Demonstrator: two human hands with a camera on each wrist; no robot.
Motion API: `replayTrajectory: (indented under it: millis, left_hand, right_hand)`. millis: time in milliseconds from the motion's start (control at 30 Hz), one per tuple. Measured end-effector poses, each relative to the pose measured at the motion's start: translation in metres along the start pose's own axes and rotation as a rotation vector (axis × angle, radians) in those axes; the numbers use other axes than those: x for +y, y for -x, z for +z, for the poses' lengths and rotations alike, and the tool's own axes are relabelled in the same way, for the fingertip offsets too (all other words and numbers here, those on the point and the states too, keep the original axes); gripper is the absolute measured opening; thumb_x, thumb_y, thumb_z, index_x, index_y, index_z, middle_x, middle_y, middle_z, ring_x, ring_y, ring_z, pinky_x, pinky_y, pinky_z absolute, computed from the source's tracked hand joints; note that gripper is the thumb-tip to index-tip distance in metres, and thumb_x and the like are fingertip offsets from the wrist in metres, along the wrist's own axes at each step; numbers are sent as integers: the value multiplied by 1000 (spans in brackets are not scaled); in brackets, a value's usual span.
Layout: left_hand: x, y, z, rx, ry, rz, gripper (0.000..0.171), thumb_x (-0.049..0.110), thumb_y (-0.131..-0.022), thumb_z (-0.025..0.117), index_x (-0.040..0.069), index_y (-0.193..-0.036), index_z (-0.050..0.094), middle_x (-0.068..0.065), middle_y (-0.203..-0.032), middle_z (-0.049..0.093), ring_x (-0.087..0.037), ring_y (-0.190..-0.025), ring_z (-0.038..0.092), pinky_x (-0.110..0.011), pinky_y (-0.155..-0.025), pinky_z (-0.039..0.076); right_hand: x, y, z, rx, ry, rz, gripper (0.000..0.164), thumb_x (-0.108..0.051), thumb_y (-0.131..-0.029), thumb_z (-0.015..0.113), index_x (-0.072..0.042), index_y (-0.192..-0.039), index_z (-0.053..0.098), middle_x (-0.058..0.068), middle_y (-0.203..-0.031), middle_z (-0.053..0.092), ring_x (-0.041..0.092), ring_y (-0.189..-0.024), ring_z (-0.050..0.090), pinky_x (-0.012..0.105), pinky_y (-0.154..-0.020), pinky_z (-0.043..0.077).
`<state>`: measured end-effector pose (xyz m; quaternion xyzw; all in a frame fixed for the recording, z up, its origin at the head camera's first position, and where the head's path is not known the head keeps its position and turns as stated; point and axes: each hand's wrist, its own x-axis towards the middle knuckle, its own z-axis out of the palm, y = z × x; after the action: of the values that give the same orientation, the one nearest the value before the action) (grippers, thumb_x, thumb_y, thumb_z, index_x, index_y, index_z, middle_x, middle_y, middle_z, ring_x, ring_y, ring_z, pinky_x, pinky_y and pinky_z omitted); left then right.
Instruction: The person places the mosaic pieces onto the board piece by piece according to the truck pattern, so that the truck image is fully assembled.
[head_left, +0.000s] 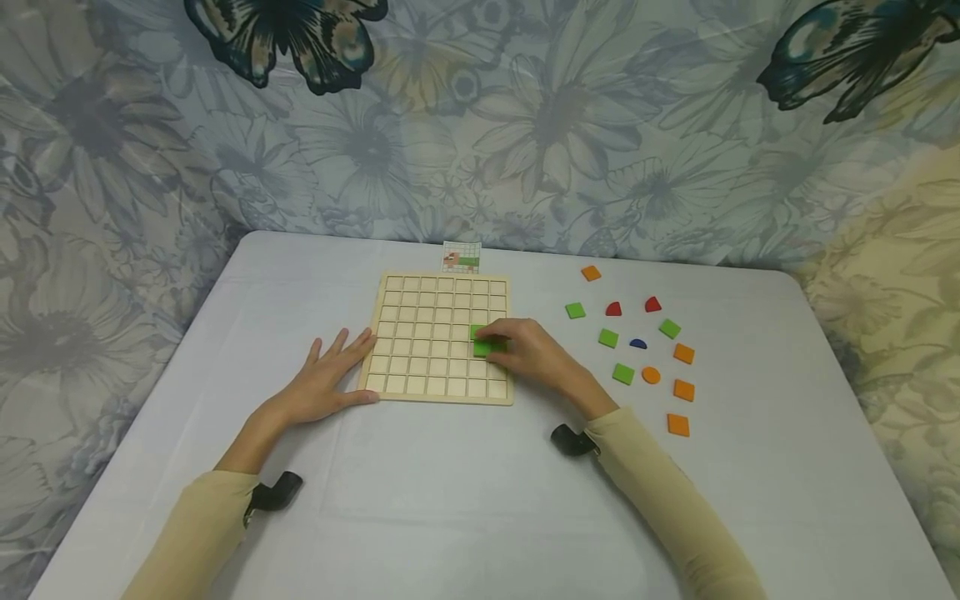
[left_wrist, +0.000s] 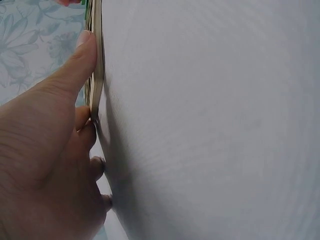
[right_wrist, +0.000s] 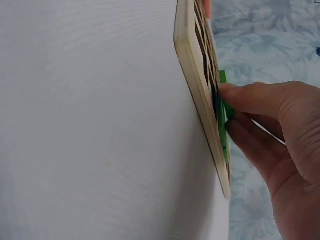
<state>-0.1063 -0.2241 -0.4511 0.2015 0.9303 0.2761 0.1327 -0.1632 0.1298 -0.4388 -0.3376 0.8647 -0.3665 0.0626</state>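
A wooden grid board [head_left: 425, 344] lies flat on the table. My left hand [head_left: 321, 385] is at its left edge with fingers spread; the thumb touches the front left corner, and the left wrist view shows that thumb against the board's side. Over the board's right side, my right hand [head_left: 534, 357] pinches a green square tile [right_wrist: 228, 109] between thumb and fingers. Other green tiles [head_left: 482, 349] sit in the grid under that hand, partly hidden by the fingers.
Right of the board lie loose pieces: several green squares [head_left: 608, 338], several orange squares [head_left: 684, 390], an orange circle [head_left: 651, 376], two red quarter-circles [head_left: 653, 305] and a blue half-circle [head_left: 638, 343]. A small pattern card [head_left: 461, 257] lies behind the board.
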Motion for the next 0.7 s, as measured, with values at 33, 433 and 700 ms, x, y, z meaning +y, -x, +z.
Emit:
replayTrajectory:
  millis: [33,433,700]
  left_hand:
    - [0,0,0,-4,0,-4,96,53,-85,69,9,-156,22,-8,-163,14,-41,-149,-1,-62,-114,-12]
    - [0,0,0,-1,10,-3,95,52,-86,69,9,-156,22,-9,-163,13,-41,-149,-1,-62,-114,-12]
    - [2,-1,1,3,4,-8,96,53,-85,70,9,-156,23,-9,-163,13,-41,-149,-1,-62,-114,-12]
  right_hand:
    - [0,0,1,-1,6,-1,34,-2,-82,78,-4,-114,71,6,-114,71,18,-107,65,31,-95,51]
    - [-2,-2,2,-10,37,1,33,-4,-82,79,-5,-113,71,5,-114,71,17,-107,66,31,-94,52]
    - [-3,-2,2,-36,43,17,31,-6,-84,78,-5,-114,71,5,-115,71,17,-108,65,30,-93,52]
